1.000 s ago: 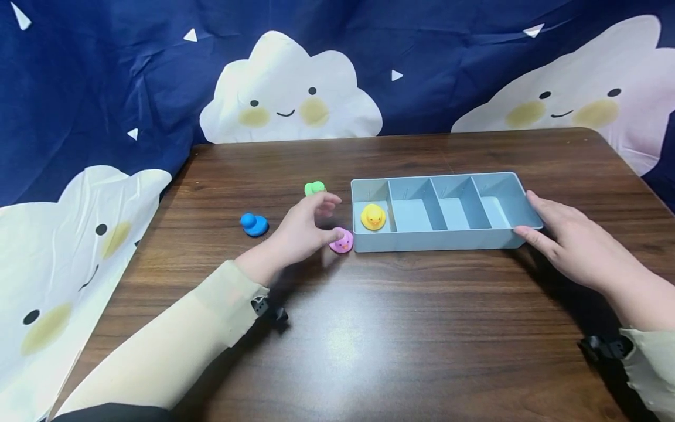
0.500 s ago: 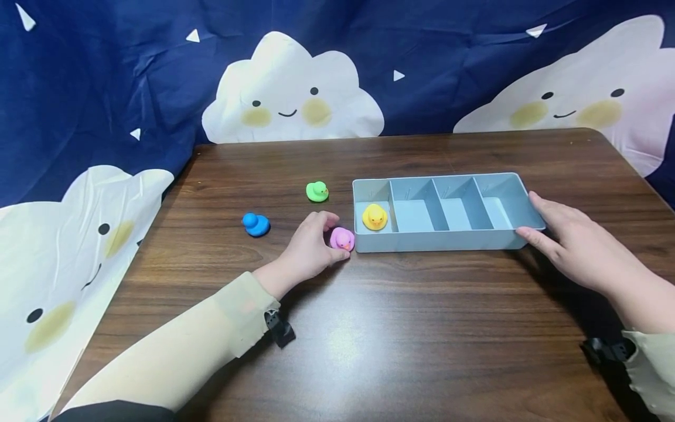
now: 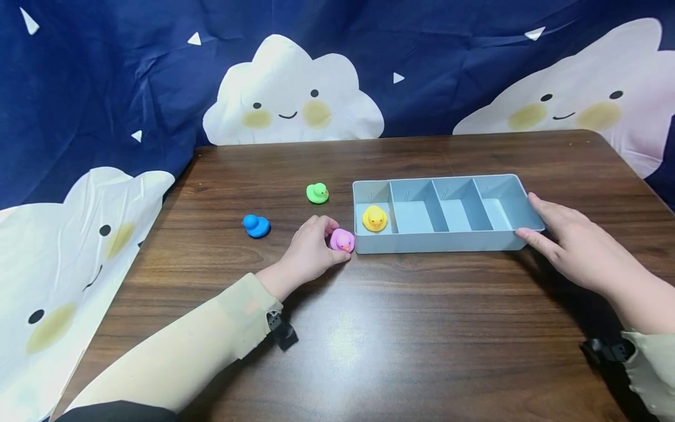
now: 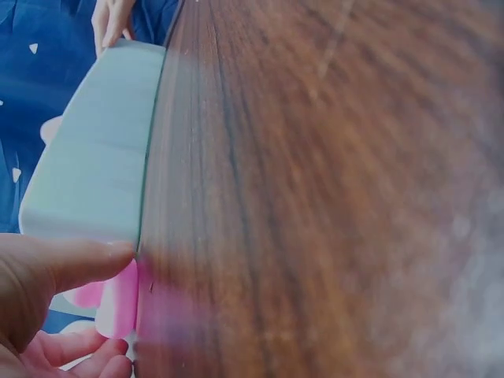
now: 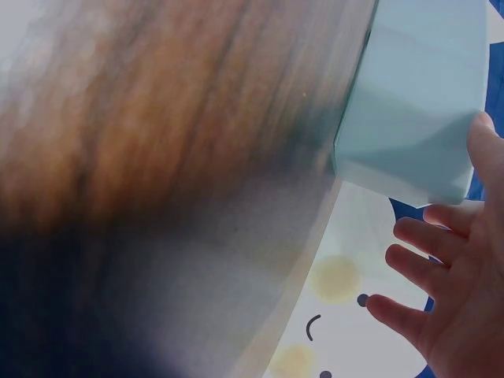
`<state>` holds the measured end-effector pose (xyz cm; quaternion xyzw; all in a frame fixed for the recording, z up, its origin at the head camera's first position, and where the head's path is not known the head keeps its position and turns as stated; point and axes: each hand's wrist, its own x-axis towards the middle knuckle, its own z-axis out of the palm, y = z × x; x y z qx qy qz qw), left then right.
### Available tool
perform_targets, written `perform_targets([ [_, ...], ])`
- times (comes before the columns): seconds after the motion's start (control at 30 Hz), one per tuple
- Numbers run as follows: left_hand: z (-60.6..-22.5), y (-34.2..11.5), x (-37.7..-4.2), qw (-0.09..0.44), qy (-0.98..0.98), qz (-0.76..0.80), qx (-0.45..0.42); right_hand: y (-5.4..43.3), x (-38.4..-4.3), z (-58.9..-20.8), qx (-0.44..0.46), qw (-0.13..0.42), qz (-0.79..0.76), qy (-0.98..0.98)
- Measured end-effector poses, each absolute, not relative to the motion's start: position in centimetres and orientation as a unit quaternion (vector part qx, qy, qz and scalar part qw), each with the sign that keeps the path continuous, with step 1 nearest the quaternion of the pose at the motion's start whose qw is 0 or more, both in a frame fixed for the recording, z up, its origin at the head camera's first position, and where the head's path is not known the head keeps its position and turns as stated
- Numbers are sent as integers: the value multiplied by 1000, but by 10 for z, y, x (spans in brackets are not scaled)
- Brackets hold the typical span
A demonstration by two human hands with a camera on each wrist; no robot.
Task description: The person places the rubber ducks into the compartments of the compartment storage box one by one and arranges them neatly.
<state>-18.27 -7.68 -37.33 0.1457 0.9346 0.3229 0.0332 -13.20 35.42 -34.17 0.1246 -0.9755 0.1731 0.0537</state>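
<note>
My left hand (image 3: 311, 252) reaches round a pink rubber duck (image 3: 343, 240) on the table, thumb at its near side and fingers at its far side. In the left wrist view the pink duck (image 4: 119, 303) shows between thumb and fingertips. This duck sits right at the left end of a light blue divided box (image 3: 437, 242). At the other end of the box, my right hand (image 3: 580, 246) touches the corner with thumb and index finger. Its other fingers spread loosely in the right wrist view. A yellow rubber duck (image 3: 375, 218) sits in the leftmost compartment.
A green rubber duck (image 3: 317, 193) stands left of the box, towards the back. Further left is a blue rubber duck (image 3: 256, 225). All this is on a dark wooden table (image 3: 422, 328), with a blue cloud-print cloth (image 3: 422, 35) hanging behind it.
My left hand has come down and nearer, from over the pink duck to around it, uncovering the green duck. My right hand and the box stay in place.
</note>
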Motion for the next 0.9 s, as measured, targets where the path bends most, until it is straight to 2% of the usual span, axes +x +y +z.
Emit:
perform_targets([
  [0.57,-358,-85,-183,45,918,372,132,355,-131,-342,125,46,176,-975],
  [0.9,-323,-85,-190,10,905,393,162,353,-134,-339,125,41,168,-977],
])
